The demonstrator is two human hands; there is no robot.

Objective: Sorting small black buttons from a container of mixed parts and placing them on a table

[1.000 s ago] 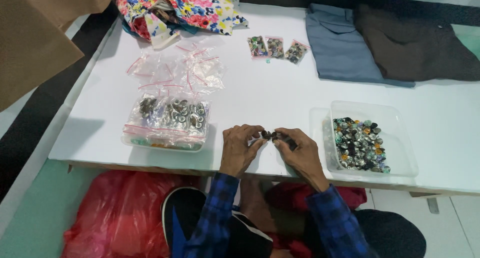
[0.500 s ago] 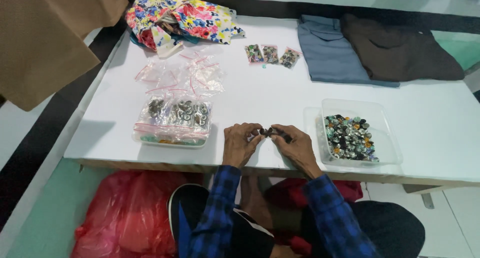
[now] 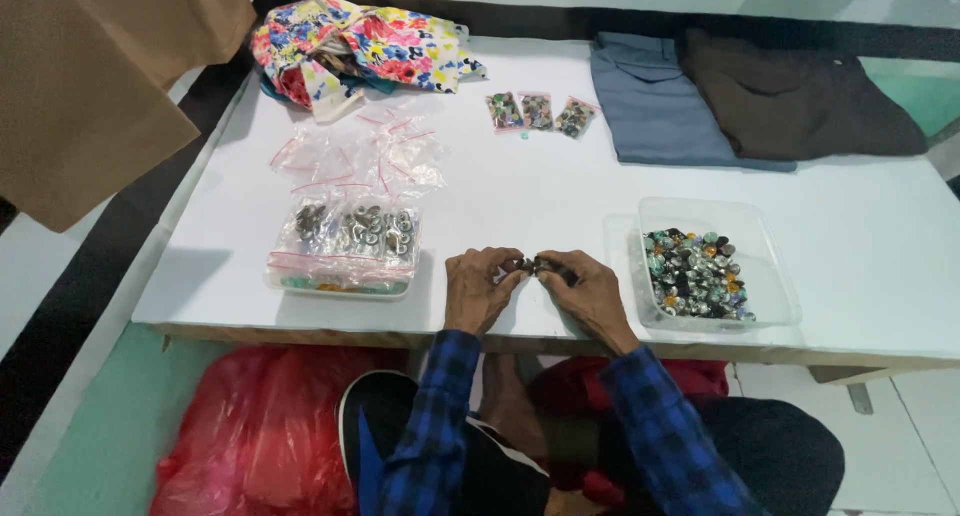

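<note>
Both hands at near edge of white table (image 3: pixel 560 176), meeting at the middle. Left hand (image 3: pixel 480 288) and right hand (image 3: pixel 590 294) resting on the tabletop, fingertips drawn together. Fingers (image 3: pixel 508 264) of left hand pinched nearly closed on one end of a small dark piece (image 3: pixel 532 266); fingers of right hand likewise closed on the other end. Piece too small to tell its kind or which end is the front. Long axis seems to run left to right, along the table edge, bridging the two sets of fingertips just above the surface.

Just right of right hand: clear plastic tray (image 3: pixel 770 266), shallow, holding a heap of small mixed-colour pieces (image 3: pixel 695 274), dark, green, amber. Left of left hand, a little apart: second clear tray (image 3: pixel 340 281) with filled zip bags of silvery metal bits (image 3: pixel 362 231) on top. Behind that, loose empty zip bags (image 3: pixel 370 161) with red seal strips, scattered. Toward far side, three small filled bags (image 3: pixel 535 113) in a row. Far left corner: bundle of floral cloth (image 3: pixel 360 46). Far right: folded blue-grey garment (image 3: pixel 660 101) beside a dark brown garment (image 3: pixel 800 91), edges touching or overlapping. Blue plaid sleeves on both forearms. Red plastic bag (image 3: pixel 260 431) on floor beneath table, left of knees. Tan fabric (image 3: pixel 90 86) hanging at upper left.
</note>
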